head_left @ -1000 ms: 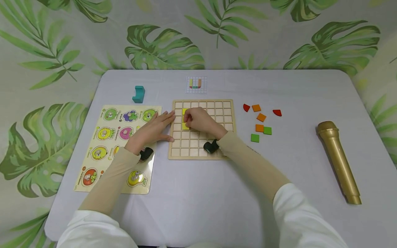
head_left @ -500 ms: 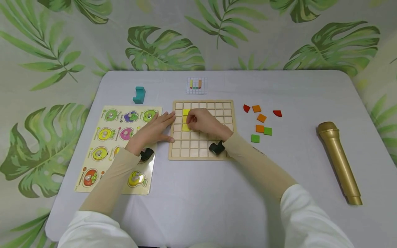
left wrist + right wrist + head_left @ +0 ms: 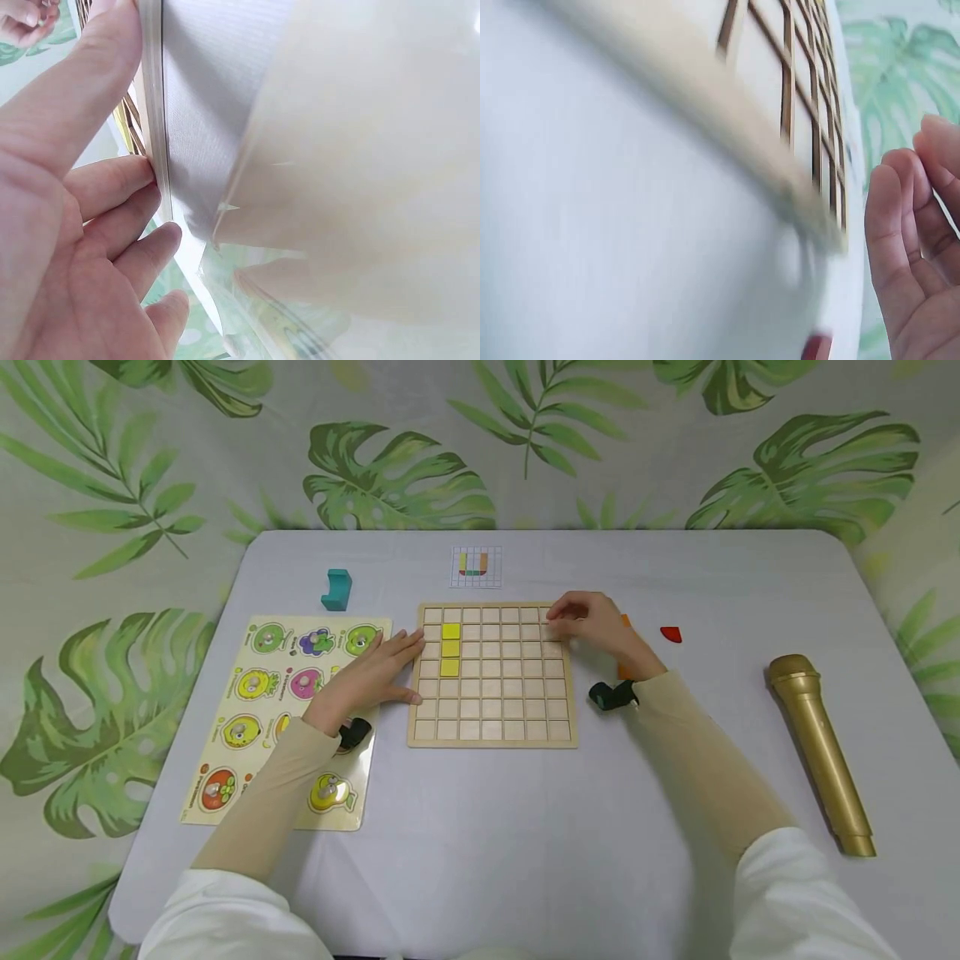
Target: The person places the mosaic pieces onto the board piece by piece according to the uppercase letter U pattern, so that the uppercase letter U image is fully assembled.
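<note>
My left hand lies by the left edge of the wooden grid board. Its fingertips touch the board's frame in the left wrist view, and its fingers are extended. Three yellow square tiles sit one below another in the board's second column. Beside the board's upper right corner hovers my right hand, fingers loosely bent, with no tile seen between them in the right wrist view. It hides most of the loose pieces there. An orange tile shows by the right wrist, and a red quarter-round piece lies farther right.
A pattern card with a U shape lies behind the board. To the left are a fruit puzzle board, under the left forearm, and a teal block. A gold microphone lies at far right.
My right hand has let go of the lowest yellow tile and moved right, off the grid to the loose pieces. The left hand has stayed in place.
</note>
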Action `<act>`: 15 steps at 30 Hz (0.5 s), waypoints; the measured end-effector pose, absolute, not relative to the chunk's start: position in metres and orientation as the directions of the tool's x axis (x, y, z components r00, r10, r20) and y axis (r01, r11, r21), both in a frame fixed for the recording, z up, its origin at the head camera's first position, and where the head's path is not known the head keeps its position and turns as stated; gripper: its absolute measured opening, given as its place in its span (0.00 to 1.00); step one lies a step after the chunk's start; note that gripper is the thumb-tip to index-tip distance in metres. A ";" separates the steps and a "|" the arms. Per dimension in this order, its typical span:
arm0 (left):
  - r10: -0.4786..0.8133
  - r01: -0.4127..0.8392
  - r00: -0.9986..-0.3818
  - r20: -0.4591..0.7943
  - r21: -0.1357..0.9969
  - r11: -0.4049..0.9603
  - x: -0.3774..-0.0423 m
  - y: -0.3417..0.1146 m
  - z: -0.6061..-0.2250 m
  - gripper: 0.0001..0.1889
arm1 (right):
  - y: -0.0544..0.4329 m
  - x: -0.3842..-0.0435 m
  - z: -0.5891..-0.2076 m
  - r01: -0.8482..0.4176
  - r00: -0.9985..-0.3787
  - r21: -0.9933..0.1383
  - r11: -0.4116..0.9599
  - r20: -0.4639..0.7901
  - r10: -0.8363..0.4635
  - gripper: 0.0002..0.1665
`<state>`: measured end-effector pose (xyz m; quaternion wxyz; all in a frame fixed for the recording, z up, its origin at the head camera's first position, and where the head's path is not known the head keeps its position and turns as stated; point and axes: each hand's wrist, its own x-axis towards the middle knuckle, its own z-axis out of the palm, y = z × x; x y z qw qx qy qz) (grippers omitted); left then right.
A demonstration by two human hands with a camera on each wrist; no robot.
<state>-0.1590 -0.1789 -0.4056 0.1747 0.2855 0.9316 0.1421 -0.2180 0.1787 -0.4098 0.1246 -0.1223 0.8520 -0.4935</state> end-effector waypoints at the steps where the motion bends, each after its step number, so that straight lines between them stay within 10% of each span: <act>1: 0.581 0.481 -0.776 -0.246 0.364 0.797 -0.159 -0.179 -0.406 0.48 | 0.187 -0.218 -0.410 -0.060 -0.946 -0.873 0.485 -0.105 -0.307 0.12; 15: 0.578 0.476 -0.775 -0.255 0.367 0.799 -0.160 -0.178 -0.405 0.48 | 0.254 -0.214 -0.408 0.048 -0.973 -0.875 0.482 -0.150 -0.176 0.16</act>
